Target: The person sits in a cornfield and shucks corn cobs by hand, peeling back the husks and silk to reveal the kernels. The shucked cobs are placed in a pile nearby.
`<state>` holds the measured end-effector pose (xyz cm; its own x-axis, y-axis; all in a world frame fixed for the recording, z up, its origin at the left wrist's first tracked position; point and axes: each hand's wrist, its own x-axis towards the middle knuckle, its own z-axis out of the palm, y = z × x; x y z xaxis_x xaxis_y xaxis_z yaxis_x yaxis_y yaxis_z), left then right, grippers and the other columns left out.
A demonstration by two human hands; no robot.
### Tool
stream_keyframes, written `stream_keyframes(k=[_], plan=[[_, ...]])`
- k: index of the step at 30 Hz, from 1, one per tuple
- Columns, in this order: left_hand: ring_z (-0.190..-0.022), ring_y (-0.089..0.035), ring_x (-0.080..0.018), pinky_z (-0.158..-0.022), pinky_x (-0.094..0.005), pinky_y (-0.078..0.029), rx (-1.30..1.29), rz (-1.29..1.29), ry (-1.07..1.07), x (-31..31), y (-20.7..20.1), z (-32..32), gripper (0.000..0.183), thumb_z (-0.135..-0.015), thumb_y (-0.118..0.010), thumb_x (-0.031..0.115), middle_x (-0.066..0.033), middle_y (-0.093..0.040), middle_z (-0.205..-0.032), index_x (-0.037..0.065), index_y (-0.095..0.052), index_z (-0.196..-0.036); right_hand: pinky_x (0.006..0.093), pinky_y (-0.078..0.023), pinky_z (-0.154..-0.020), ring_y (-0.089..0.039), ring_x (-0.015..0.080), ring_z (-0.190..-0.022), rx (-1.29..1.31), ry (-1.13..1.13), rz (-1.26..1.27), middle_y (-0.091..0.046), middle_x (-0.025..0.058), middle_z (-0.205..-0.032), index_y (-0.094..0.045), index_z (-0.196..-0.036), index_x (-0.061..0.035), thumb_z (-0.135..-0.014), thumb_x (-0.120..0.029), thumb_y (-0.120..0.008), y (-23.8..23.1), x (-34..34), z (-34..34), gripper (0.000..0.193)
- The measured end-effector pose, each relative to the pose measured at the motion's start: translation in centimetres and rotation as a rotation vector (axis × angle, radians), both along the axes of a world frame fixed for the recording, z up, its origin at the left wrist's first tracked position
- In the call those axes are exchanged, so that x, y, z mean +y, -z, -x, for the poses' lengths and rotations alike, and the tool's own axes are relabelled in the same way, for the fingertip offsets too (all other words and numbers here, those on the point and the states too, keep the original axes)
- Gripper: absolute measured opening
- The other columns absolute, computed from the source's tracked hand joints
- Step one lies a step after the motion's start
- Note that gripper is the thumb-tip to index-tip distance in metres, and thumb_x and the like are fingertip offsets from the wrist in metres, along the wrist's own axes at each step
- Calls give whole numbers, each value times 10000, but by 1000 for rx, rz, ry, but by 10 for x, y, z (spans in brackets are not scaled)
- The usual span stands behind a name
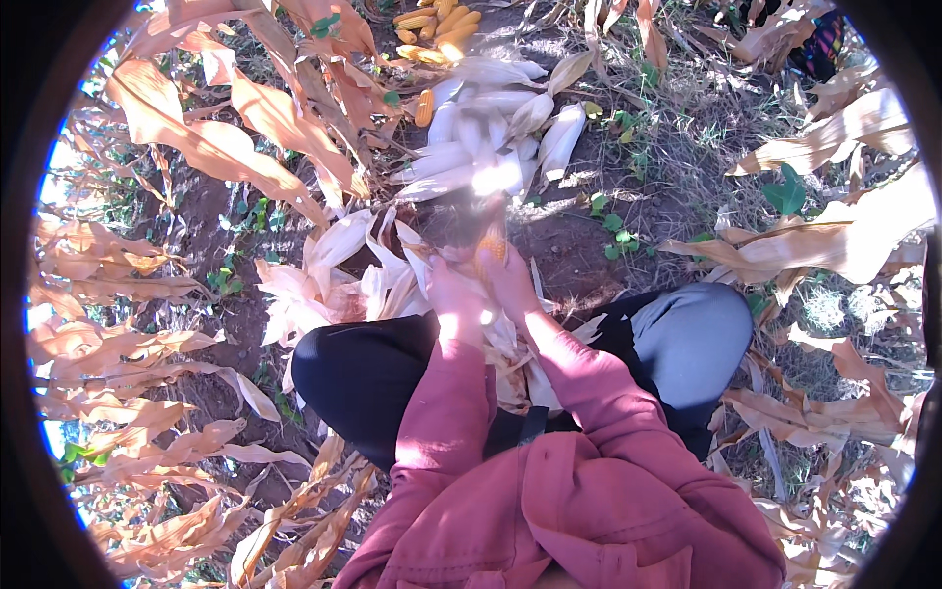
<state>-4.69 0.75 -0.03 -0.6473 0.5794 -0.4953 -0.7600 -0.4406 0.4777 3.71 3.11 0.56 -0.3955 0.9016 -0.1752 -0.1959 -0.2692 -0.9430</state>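
An ear of corn (490, 245) with bare yellow kernels stands out in front of my lap. My right hand (508, 283) is closed round it. Close beside it on the left, my left hand (451, 293) has its fingers closed at the pale corn husk (467, 263) peeled off the ear's side. Glare and blur hide part of the fingertips. Stripped husks (339, 280) lie heaped left of my hands, and more hang down between my forearms. Just beyond my hands is a pile of ears still in their whitish husks (471, 128).
Several bare yellow ears (442, 27) lie at the far end, with a single ear (424, 108) nearer. Dry corn stalks and leaves (226, 118) crowd the left; more leaves (834, 236) reach in from the right. My bent knees (692, 339) flank the work. A dark patterned thing (817, 47) sits far right.
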Motion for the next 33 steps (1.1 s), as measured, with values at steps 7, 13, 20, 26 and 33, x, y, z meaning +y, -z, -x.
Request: stream_keyframes(k=[7, 13, 20, 26, 33], plan=[[-556, -332, -123, -557, -267, -345, -174, 57, 42, -1, -34, -3, 240, -978, -303, 245, -13, -410, -688, 85, -370, -811, 291, -483, -595, -580, 174, -630, 290, 196, 255, -571, 91, -753, -490, -967, -26, -915, -399, -459, 9, 28, -14, 378], [-509, -290, -111, -478, -257, -268, -74, -41, 38, -11, -42, 17, 159, -937, -355, 172, 3, -402, -674, 106, -369, -793, 365, -511, -656, -593, 234, -732, 484, 648, 439, -557, 108, -879, -467, -1033, -19, -907, -402, -472, 41, 76, -56, 403], [-502, -333, -101, -461, -246, -283, -63, 157, 10, -12, -16, 14, 87, -897, -413, 157, -2, -424, -669, 112, -406, -822, 346, -511, -672, -579, 213, -774, 323, 731, 286, -531, 80, -918, -444, -1139, -34, -903, -387, -488, 41, 69, -55, 426], [-598, -464, -131, -476, -268, -360, 344, 352, 308, -11, 25, 16, 117, -871, -492, 197, -31, -460, -692, 88, -461, -845, 317, -498, -645, -571, 175, -731, 302, 646, 159, -528, 63, -881, -460, -1066, -33, -905, -342, -498, 38, 74, -56, 351], [-960, -567, -269, -838, -348, -431, 1326, 621, 959, -10, 2, -18, 662, -765, -667, 408, -191, -590, -1032, -54, -450, -1187, 321, -510, -591, -590, 191, -654, 211, 523, 31, -546, 78, -797, -459, -1021, -39, -912, -342, -483, 23, 72, -56, 323]])
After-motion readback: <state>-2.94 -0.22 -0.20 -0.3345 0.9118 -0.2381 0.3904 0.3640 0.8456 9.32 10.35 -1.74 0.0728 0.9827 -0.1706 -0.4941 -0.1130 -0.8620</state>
